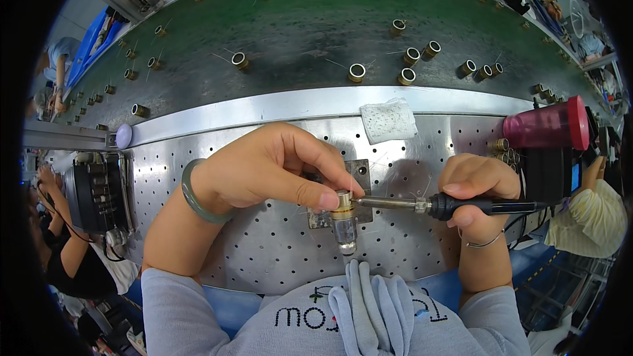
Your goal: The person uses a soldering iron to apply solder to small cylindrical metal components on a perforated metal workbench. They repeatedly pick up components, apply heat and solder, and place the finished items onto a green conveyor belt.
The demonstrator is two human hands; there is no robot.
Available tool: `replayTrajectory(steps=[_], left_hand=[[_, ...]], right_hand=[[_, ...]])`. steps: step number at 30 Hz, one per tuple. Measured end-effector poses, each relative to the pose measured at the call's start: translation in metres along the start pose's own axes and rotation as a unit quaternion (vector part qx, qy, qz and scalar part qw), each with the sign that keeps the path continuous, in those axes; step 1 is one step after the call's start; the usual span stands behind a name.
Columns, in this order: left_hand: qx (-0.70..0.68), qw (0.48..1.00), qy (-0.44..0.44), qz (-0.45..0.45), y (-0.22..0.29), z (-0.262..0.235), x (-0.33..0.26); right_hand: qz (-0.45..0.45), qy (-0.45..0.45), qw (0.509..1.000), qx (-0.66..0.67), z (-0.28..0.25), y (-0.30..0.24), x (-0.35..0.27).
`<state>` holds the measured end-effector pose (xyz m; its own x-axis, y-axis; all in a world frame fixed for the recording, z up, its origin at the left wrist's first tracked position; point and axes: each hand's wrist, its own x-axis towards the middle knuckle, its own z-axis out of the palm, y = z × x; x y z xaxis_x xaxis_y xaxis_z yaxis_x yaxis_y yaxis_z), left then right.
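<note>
Pinched between thumb and fingers of the left hand (264,168), a small brass coil (342,202) sits on a metal fixture (361,170) mid-table. Right hand (476,188) fist-grips a soldering iron (455,206), tip touching the coil. Perforated table (264,250) lies open toward the near edge.

Brass coil ring (342,200) touching soldering iron (455,206).
</note>
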<state>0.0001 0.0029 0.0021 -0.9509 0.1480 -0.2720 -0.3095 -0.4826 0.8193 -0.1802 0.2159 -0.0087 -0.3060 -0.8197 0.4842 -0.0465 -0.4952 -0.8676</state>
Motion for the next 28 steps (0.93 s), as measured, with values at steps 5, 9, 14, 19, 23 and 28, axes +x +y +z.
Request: replayTrajectory(steps=[5, 9, 14, 19, 23, 28], left_hand=[[-0.009, 1.000, -0.008, 0.003, 0.0003, 0.0000, -0.0007], [-0.009, 1.000, -0.012, 0.001, 0.0004, -0.0005, 0.0003], [-0.011, 1.000, -0.009, 0.001, -0.0002, -0.0004, 0.0002], [-0.009, 1.000, -0.005, -0.002, 0.0013, 0.0007, -0.0010], [-0.006, 1.000, -0.004, -0.003, 0.0022, 0.0017, -0.0004], [0.004, 1.000, 0.005, -0.005, 0.0035, 0.0029, -0.0015]], right_hand=[[0.020, 0.012, 0.999, 0.038, -0.0017, -0.0020, -0.0018], [0.016, 0.006, 0.999, 0.037, 0.0001, -0.0009, -0.0003], [0.023, -0.003, 0.999, 0.029, 0.0014, 0.0001, 0.0005], [0.024, -0.005, 1.000, 0.019, 0.0017, -0.0006, 0.0002], [0.020, -0.018, 1.000, -0.008, -0.0012, -0.0027, 0.0008], [0.016, -0.033, 0.999, -0.038, -0.0022, -0.0050, 0.0020]])
